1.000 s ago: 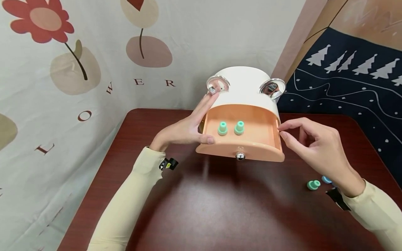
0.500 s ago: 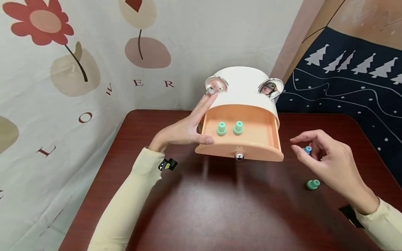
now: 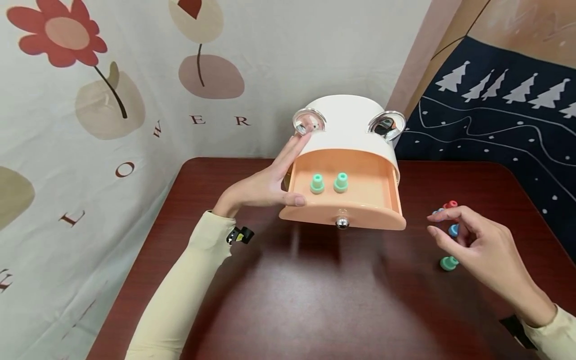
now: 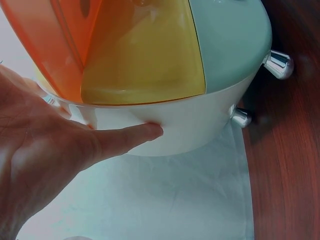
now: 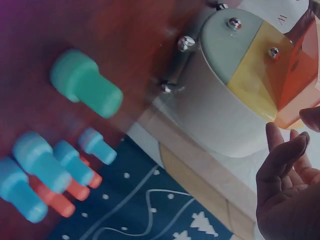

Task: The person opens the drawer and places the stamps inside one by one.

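Observation:
A white rounded cabinet [image 3: 346,120] stands at the table's back, its peach drawer [image 3: 375,192] pulled out. Two mint-green pegs [image 3: 341,183] stand upright in the drawer. My left hand [image 3: 263,187] rests along the cabinet's left side with straight fingers, the thumb at the drawer's front left corner. To the right, my right hand [image 3: 483,242] hovers with loosely bent fingers, thumb and index apart and nothing between them. Close by it on the table are a green peg [image 3: 447,263], blue pegs [image 3: 453,230] and a red peg [image 3: 451,204], partly hidden behind the fingers.
Yellow [image 4: 142,55] and grey-green [image 4: 232,47] drawers with chrome knobs lie beside the pulled-out one. Several blue pegs [image 5: 42,162] and red pegs [image 5: 55,197] are bunched in the right wrist view. Printed cloths [image 3: 279,75] hang behind the brown table [image 3: 288,305].
My right hand has drawn back from the drawer's right side toward the loose pegs, uncovering blue and red ones. My left hand and the drawer keep their places.

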The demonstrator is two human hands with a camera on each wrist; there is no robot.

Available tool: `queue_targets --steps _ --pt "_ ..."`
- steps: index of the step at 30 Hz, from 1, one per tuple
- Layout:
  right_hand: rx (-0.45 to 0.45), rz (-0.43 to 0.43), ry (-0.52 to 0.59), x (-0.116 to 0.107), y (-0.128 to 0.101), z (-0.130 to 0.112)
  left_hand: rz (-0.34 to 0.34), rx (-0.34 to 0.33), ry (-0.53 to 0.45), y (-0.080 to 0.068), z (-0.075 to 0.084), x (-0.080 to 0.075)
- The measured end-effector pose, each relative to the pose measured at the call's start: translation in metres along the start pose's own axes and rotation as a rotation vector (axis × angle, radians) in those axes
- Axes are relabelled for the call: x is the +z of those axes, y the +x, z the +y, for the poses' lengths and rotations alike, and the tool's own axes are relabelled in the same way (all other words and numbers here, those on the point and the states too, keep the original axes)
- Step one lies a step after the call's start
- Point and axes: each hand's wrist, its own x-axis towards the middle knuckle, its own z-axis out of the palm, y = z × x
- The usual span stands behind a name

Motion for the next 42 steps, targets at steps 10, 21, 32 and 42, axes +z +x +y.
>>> queue_targets --steps 10,21,32,42 --pt "0.172 -0.068 -0.069 0.001 -0.026 0.016 0.003 -0.006 -0.008 0.000 0.001 0.000" --pt "0.234 -0.151 -0.137 -0.004 -0.052 0.038 0.000 0.000 0.001 0.001 0.001 0.000" --pt "0.296 -0.167 -0.212 -0.002 -0.070 0.045 0.000 -0.004 0.001 -0.001 0.001 -0.001" --pt "0.332 -0.220 -0.239 -0.007 -0.075 0.054 -0.002 0.007 0.011 0.001 0.003 -0.001"
